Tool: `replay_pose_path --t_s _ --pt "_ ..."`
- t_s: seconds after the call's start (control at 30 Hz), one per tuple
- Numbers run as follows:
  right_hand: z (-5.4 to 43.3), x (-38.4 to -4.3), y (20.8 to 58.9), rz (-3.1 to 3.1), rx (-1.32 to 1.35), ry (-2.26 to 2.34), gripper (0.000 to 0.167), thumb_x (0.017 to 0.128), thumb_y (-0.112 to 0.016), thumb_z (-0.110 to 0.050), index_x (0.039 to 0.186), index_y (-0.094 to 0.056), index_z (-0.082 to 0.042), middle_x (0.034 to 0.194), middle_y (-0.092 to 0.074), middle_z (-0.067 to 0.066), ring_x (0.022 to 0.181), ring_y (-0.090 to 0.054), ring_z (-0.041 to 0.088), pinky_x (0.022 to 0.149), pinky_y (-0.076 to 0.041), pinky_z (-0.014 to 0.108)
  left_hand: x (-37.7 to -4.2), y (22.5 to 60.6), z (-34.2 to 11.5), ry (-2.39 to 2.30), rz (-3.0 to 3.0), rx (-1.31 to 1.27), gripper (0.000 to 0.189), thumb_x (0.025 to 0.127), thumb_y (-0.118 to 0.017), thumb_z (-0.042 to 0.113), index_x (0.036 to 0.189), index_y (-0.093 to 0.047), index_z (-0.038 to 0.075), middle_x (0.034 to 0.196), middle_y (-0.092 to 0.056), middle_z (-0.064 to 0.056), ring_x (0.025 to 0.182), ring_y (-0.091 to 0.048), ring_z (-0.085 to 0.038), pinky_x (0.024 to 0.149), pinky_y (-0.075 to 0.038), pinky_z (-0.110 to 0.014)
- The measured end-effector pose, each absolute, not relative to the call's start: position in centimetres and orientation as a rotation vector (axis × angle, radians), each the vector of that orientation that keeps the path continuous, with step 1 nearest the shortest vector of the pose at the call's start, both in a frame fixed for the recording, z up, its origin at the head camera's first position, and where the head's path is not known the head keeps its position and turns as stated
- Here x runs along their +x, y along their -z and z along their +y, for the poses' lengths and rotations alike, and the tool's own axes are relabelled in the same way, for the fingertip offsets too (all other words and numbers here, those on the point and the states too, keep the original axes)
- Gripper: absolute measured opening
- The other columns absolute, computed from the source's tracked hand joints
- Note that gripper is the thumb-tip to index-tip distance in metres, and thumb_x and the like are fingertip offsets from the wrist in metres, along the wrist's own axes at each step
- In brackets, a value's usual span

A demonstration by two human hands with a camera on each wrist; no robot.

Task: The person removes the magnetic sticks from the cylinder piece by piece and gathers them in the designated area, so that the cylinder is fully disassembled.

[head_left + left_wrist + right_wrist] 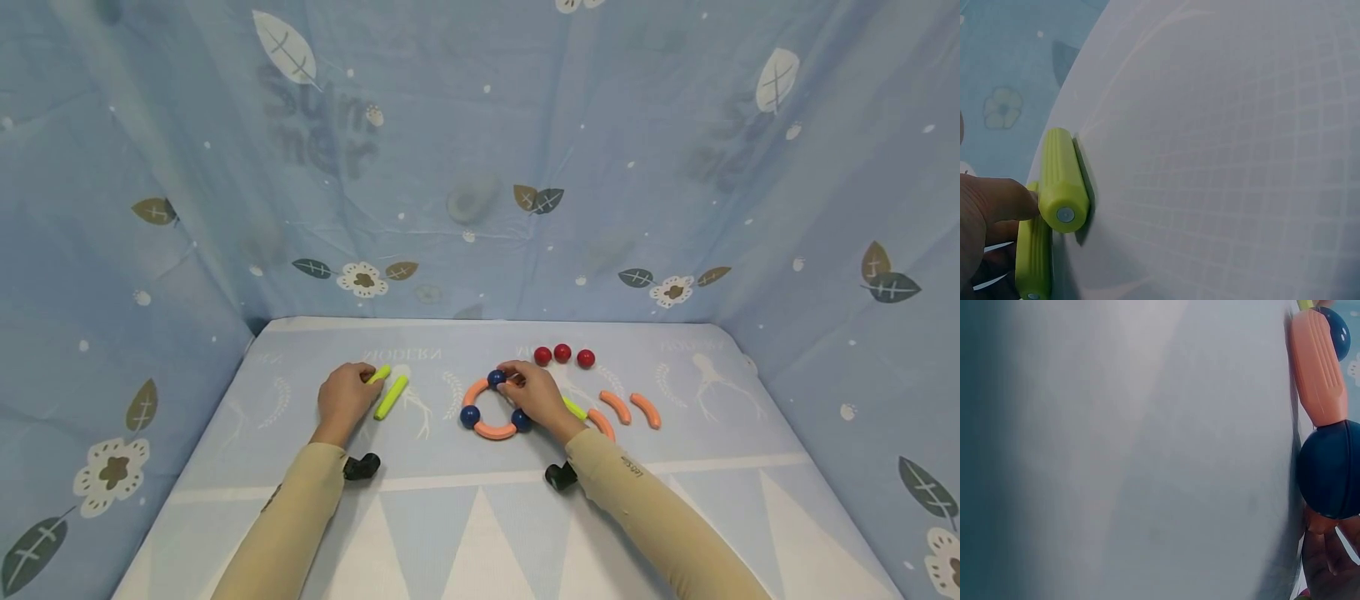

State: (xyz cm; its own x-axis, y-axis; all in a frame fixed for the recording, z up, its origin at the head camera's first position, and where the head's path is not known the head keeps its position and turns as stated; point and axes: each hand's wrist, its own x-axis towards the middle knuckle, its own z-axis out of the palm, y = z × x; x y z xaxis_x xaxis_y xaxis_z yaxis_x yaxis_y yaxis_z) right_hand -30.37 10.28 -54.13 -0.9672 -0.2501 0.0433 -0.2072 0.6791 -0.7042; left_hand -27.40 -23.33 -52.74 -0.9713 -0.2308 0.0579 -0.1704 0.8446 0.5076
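Left grip [344,400] on lime-green stick [381,373]

Soft, even light of middling brightness fills the head view, leaving only faint shadows on the worktop [705,433]. The blue cloth [465,125] around it shades gently across its folds, with some lettering blurred and ghostly, and wide-angle stretching shows towards the left and right edges. The left wrist view is dimmer and greyish; a dark shadow hugs the right side of a green stick [1060,172], and part of the left hand [988,209] sinks into deep shade. In the hazy right wrist view, a dark, out-of-focus band smears the left edge, while a pale glint marks the farther blue ball [1335,331].
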Motion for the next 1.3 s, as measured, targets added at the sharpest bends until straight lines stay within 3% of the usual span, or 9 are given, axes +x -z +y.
replay_pose_path --t_s 0.4,0.63,0.93,1.13,1.3 --pt "10.4 -30.2 54.1 2.824 -0.39 1.178 0.037 0.094 -0.075 -0.022 0.131 -0.067 -0.017 0.119 -0.069 0.003 0.1 -0.061 0.019 0.092 -0.054 0.036 -27.2 52.7 -23.2 0.828 -2.894 0.325 0.042 0.093 -0.073 0.026 0.128 -0.069 0.002 0.113 -0.07 -0.015 0.1 -0.065 -0.033 0.083 -0.051 -0.049" --pt "10.6 -30.1 53.9 2.834 -0.386 1.173 0.037 0.094 -0.075 -0.02 0.13 -0.068 -0.016 0.118 -0.069 0.004 0.101 -0.062 0.019 0.092 -0.054 0.037 -26.9 52.2 -22.1 0.77 -2.812 0.187 0.046 0.095 -0.072 0.03 0.131 -0.067 0.002 0.118 -0.067 -0.019 0.107 -0.062 -0.037 0.09 -0.049 -0.053" --pt "10.7 -30.1 53.8 2.829 -0.401 1.198 0.037 0.093 -0.076 -0.019 0.129 -0.068 -0.015 0.118 -0.069 0.004 0.099 -0.063 0.019 0.09 -0.055 0.037 -26.4 51.5 -19.6 0.844 -2.715 -0.013 0.04 0.094 -0.074 0.028 0.126 -0.07 0.005 0.117 -0.068 -0.016 0.107 -0.062 -0.036 0.092 -0.049 -0.054" --pt "10.9 -30.0 53.9 2.801 -0.443 1.21 0.041 0.094 -0.076 -0.019 0.133 -0.066 -0.018 0.126 -0.067 0.003 0.099 -0.063 0.017 0.083 -0.056 0.032 -25.6 51.5 -17.9 0.867 -2.702 -0.09 0.038 0.093 -0.075 0.027 0.124 -0.072 0.006 0.116 -0.068 -0.014 0.112 -0.061 -0.036 0.096 -0.048 -0.053" --pt "11.3 -29.6 53.3 2.794 -0.498 1.204 0.039 0.096 -0.073 -0.019 0.134 -0.066 -0.02 0.129 -0.063 0.005 0.102 -0.065 0.018 0.087 -0.057 0.034 -24.9 51.4 -16.3 0.892 -2.713 -0.102 0.036 0.092 -0.076 0.027 0.122 -0.073 0.008 0.115 -0.068 -0.011 0.113 -0.061 -0.033 0.097 -0.048 -0.05"
